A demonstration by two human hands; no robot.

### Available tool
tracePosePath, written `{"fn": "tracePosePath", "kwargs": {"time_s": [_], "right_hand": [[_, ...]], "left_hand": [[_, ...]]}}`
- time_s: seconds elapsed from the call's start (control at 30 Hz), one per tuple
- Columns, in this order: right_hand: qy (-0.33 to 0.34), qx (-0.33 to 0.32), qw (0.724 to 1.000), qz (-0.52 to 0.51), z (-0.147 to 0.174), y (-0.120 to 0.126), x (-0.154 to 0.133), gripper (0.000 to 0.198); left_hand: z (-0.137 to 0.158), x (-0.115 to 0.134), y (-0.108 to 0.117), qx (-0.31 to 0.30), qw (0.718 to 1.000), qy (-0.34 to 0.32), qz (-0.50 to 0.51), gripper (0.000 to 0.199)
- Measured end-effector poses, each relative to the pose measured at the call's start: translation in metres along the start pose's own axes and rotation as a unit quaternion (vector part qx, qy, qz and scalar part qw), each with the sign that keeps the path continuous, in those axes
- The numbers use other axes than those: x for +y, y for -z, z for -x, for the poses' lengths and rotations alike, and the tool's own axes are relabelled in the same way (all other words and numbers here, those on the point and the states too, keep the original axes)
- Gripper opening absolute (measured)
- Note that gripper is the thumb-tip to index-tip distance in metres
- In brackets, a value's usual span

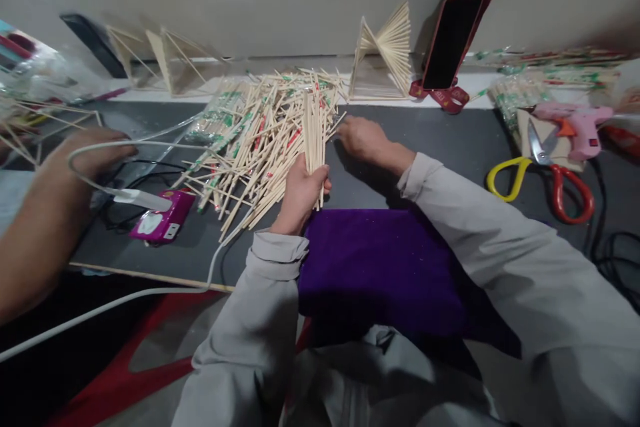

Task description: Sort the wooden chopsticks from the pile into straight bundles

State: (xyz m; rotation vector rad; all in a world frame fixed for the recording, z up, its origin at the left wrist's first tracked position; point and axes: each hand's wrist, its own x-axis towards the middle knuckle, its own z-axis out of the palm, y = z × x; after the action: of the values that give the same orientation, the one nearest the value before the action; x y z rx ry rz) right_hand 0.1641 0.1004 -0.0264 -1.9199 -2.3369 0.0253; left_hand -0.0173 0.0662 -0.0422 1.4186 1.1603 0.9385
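Observation:
My left hand point(301, 190) is wrapped round a bundle of thin wooden sticks point(315, 130), which stands nearly upright with its lower ends beside my thumb. Behind and left of it spreads a heap of loose chopstick-like wooden sticks point(273, 127), some with green or red printed wrappers among them. My right hand point(361, 138) is at the heap's right edge, just above the dark tabletop point(370, 187). Its fingers are curled together, and their tips are partly hidden, so what they hold cannot be made out. A folded purple cloth point(380, 260) lies in front of me.
Scissors point(540, 153) and a pink glue gun point(583, 127) lie at right. A twisted stick model point(383, 57) and a phone point(453, 43) stand at the back. A purple power adapter point(163, 217) with a white cable is left. Another person's arm point(55, 193) reaches in there.

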Motion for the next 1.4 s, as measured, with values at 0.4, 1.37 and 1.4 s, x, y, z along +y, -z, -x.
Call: {"fn": "tracePosePath", "kwargs": {"time_s": [0.4, 1.37, 1.4], "right_hand": [[-0.004, -0.047, 0.999, 0.024, 0.098, 0.025, 0.055, 0.031], [-0.222, 0.156, 0.759, -0.592, 0.077, -0.01, 0.019, 0.037], [-0.224, 0.163, 0.764, -0.583, 0.077, -0.01, 0.02, 0.037]], "left_hand": [[0.007, -0.001, -0.005, -0.034, 0.999, 0.001, -0.008, 0.021], [0.012, 0.016, -0.015, -0.089, 0.772, -0.111, -0.619, 0.023], [0.015, 0.02, -0.016, -0.094, 0.754, -0.106, -0.641, 0.028]]}}
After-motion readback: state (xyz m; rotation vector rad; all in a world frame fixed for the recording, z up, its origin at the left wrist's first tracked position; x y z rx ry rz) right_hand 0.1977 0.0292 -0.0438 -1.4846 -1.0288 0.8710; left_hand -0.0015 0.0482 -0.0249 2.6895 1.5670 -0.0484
